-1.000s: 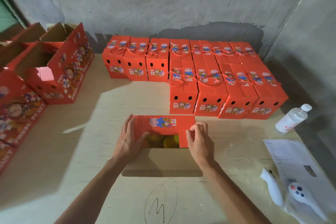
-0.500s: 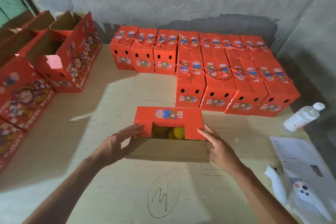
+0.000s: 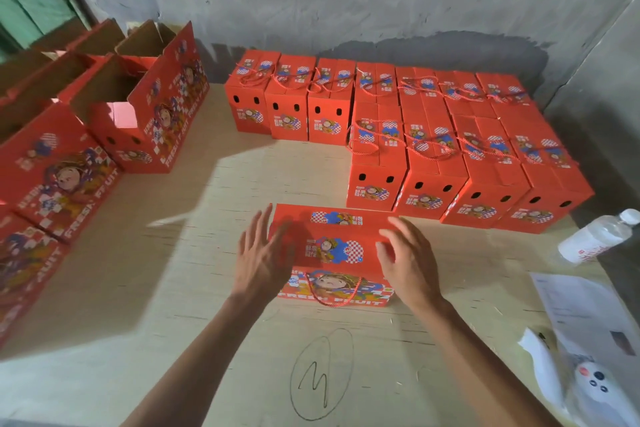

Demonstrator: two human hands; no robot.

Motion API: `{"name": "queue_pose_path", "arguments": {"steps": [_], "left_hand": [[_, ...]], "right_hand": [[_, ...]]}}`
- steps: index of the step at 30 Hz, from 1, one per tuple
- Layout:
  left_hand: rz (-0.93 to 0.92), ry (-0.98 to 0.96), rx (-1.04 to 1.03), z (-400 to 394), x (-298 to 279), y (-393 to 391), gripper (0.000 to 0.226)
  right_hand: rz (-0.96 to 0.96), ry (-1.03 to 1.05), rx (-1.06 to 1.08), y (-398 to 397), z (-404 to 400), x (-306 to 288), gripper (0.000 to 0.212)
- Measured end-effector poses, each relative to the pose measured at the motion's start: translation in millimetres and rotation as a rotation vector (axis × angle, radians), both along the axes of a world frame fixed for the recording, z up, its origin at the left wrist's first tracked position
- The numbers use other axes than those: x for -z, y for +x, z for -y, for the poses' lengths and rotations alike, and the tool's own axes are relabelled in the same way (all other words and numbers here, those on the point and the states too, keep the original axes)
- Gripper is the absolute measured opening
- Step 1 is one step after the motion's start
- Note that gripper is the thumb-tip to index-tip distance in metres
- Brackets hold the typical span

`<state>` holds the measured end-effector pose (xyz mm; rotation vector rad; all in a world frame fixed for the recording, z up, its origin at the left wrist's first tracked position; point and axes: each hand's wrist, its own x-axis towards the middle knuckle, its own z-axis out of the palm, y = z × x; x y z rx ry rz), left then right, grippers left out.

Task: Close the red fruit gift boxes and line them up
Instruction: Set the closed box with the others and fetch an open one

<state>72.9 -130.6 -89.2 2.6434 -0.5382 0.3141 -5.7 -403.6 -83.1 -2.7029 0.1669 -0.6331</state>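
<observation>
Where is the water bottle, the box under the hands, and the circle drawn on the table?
water bottle (image 3: 596, 237), head view, on its clear body.
closed red fruit box (image 3: 334, 248), head view, on its top flap.
drawn circle (image 3: 322, 373), head view, on the scribble inside.

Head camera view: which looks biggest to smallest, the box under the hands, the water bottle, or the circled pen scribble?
1. Box under the hands, clearly largest.
2 and 3. Circled scribble and water bottle look roughly alike; the scribble lies nearer the camera, so I would not rank them.
</observation>
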Motion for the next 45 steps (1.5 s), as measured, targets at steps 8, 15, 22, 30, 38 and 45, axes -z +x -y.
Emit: {"name": "queue_pose_path", "arguments": {"steps": [8,15,22,30,38,45], "left_hand": [[0.221,-0.114,0.122,31,18,2,0.029],[0.265,-0.137,0.073,31,32,5,0.026],[0.101,-0.309,0.051,26,19,29,0.023],[-0.094,-0.234,0.033,27,13,38,0.028],[-0.125,-0.137,0.101,24,8,41,0.033],[-0.319,-0.559,-0.240,29,14,23,0.076]], "right_hand": [[0.116,-0.153,0.018,14,-15,28,0.027],[0.173,-0.188,0.027,13,-15,34,0.024],[0.219,-0.125,0.020,17,-11,32,0.022],[0.160,0.055,0.066,29,-10,30,0.020],[0.040,0.086,-0.010,33,-8,19,0.022],[-0.086,0.398,0.084,22,-11,18,0.032]]}}
